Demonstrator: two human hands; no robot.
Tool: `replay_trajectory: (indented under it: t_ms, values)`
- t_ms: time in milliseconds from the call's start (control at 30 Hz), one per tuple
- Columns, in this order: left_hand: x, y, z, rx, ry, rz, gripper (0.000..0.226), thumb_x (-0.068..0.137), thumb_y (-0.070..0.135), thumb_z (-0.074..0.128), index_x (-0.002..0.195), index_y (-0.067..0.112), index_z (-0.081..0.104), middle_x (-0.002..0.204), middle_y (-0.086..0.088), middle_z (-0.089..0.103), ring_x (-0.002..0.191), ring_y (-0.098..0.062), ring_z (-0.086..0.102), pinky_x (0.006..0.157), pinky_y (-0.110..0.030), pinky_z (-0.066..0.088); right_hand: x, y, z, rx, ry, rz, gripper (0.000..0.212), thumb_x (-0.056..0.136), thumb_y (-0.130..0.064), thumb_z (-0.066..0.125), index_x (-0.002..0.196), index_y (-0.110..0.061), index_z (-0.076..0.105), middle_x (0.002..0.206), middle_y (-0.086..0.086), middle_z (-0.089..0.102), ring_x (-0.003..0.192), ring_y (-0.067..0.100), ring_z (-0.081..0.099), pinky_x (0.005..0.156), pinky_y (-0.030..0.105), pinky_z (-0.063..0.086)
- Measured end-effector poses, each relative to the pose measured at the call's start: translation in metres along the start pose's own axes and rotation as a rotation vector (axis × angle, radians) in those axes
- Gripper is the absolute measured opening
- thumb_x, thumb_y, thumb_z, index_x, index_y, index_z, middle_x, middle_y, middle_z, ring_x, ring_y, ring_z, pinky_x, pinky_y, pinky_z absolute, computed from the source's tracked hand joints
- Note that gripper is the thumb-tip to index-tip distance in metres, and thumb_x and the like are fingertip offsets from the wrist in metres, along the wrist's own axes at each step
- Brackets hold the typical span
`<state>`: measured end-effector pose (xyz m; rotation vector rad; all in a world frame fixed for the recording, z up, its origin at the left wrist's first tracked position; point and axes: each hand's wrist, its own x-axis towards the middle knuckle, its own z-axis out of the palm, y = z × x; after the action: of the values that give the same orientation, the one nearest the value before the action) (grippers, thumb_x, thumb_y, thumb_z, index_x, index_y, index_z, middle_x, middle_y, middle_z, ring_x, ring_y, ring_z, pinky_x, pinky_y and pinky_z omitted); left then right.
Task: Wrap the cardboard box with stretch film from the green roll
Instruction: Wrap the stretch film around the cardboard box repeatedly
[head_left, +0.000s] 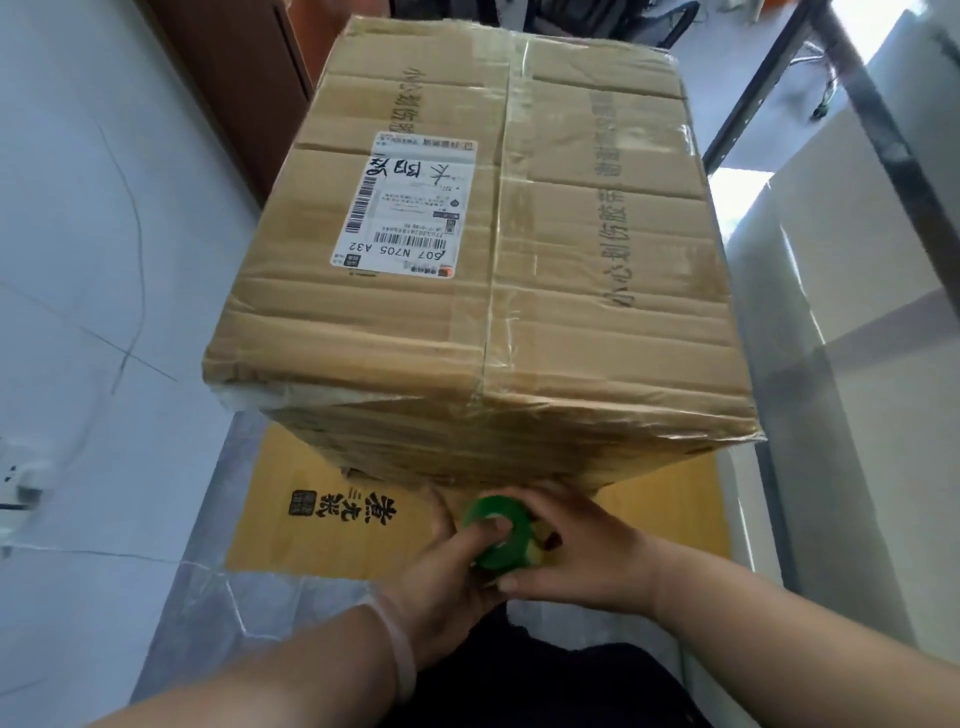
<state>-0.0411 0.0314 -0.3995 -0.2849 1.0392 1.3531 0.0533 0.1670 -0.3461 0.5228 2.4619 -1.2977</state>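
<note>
Pale grey-white surfaces (78, 260) flank a narrow space; whether the left one is wall or floor I cannot tell. A brown wooden panel (234, 78) stands at the upper left and a dark metal frame (753, 104) at the upper right.

One cardboard box (571, 322) fills the middle of the view. It is large, tan and creased, with a taped seam running down the middle of its top and rows of printed black characters along both sides of that seam. Clear stretch film (649, 156) already lies over it in glossy, wrinkled bands, and it bunches whitish at the near left corner. One white shipping label (405, 202) with barcodes and handwritten black marks sits on the top, left of the seam.

The box stands on one flat yellow sheet (322, 525) with black characters printed on it.

One green roll (501, 535) is held low against the near face of the box, just above the yellow sheet. Two hands are on it. The left hand (447, 571) has its thumb pressed at the roll's open end, its other fingers hidden behind the roll, so its grip is closed on the roll. The right hand (582, 551) wraps the roll's other side, its grip likewise closed around it. A pale translucent band (400, 639) circles the left wrist.
</note>
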Motion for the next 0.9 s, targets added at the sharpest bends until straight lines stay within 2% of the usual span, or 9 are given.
replay_trajectory:
  t_ms: [67,133,233,333,467,600,700,833,900]
  values:
    - [-0.004,-0.001,0.003,0.005,0.038,0.019,0.121,0.071,0.007,0.078,0.151,0.055,0.0,0.124,-0.02,0.067,0.102,-0.034,0.069,0.075,-0.042,0.057,0.002,0.004,0.001,0.042,-0.024,0.018,0.078,0.07,-0.045,0.078,0.137,-0.029,0.04,0.134,-0.009,0.043,0.125,0.005,0.038,0.096,0.007,0.027]
    - [-0.008,-0.006,0.009,-0.013,0.05,0.033,0.111,0.078,0.003,0.073,0.15,0.055,0.007,0.129,-0.02,0.063,0.105,-0.035,0.067,0.075,-0.043,0.057,0.0,0.004,0.002,0.082,-0.058,0.051,0.08,0.072,-0.04,0.079,0.139,-0.031,0.034,0.133,-0.016,0.039,0.124,0.001,0.036,0.098,0.007,0.028]
    - [-0.011,-0.013,0.015,-0.065,0.05,0.066,0.128,0.049,0.012,0.081,0.153,0.048,0.014,0.129,-0.022,0.062,0.109,-0.039,0.066,0.086,-0.051,0.057,-0.004,0.005,0.0,0.099,-0.092,0.052,0.08,0.068,-0.037,0.083,0.132,-0.033,0.035,0.127,-0.014,0.048,0.115,0.001,0.047,0.095,0.014,0.039]
    - [-0.014,-0.017,0.019,-0.109,0.079,0.089,0.132,0.05,0.014,0.082,0.152,0.052,0.007,0.133,-0.022,0.059,0.117,-0.042,0.062,0.102,-0.06,0.047,-0.004,0.006,-0.005,0.018,-0.101,-0.006,0.075,0.065,-0.038,0.084,0.122,-0.038,0.035,0.117,-0.016,0.05,0.108,0.002,0.05,0.089,0.013,0.041]
    - [-0.014,-0.026,0.031,-0.185,0.163,0.144,0.112,0.084,0.009,0.069,0.144,0.067,-0.005,0.136,-0.015,0.059,0.115,-0.036,0.063,0.084,-0.046,0.054,0.001,0.006,-0.013,-0.033,-0.118,-0.138,0.076,0.067,-0.036,0.083,0.13,-0.037,0.041,0.121,-0.022,0.048,0.112,-0.004,0.047,0.088,0.004,0.036]
    - [-0.011,-0.038,0.049,-0.255,0.208,0.232,0.132,0.064,0.016,0.077,0.145,0.062,-0.016,0.146,-0.014,0.048,0.121,-0.035,0.06,0.097,-0.05,0.05,0.0,0.014,-0.017,-0.109,-0.07,-0.229,0.06,0.062,-0.04,0.085,0.113,-0.032,0.055,0.107,-0.011,0.06,0.098,0.002,0.056,0.082,0.016,0.045]
    - [-0.009,-0.055,0.069,-0.349,0.222,0.28,0.14,0.053,0.018,0.084,0.148,0.057,-0.012,0.147,-0.015,0.047,0.123,-0.034,0.058,0.107,-0.049,0.044,-0.016,0.018,-0.019,-0.177,0.03,-0.22,0.052,0.06,-0.044,0.081,0.1,-0.031,0.051,0.093,-0.012,0.057,0.086,0.004,0.056,0.072,0.019,0.046]
    - [-0.005,-0.082,0.092,-0.42,0.336,0.355,0.11,0.083,0.012,0.073,0.153,0.051,-0.002,0.143,-0.014,0.052,0.123,-0.033,0.058,0.11,-0.052,0.042,-0.044,0.033,-0.023,-0.197,0.028,-0.141,0.063,0.062,-0.047,0.079,0.113,-0.037,0.043,0.104,-0.014,0.053,0.093,0.006,0.055,0.08,0.025,0.051]
    - [-0.004,-0.092,0.096,-0.408,0.378,0.372,0.108,0.081,0.021,0.075,0.152,0.053,0.0,0.14,-0.01,0.054,0.123,-0.031,0.057,0.11,-0.055,0.041,-0.054,0.044,-0.025,-0.235,-0.075,-0.143,0.081,0.064,-0.053,0.076,0.133,-0.04,0.035,0.123,-0.011,0.047,0.107,0.005,0.05,0.093,0.027,0.048]
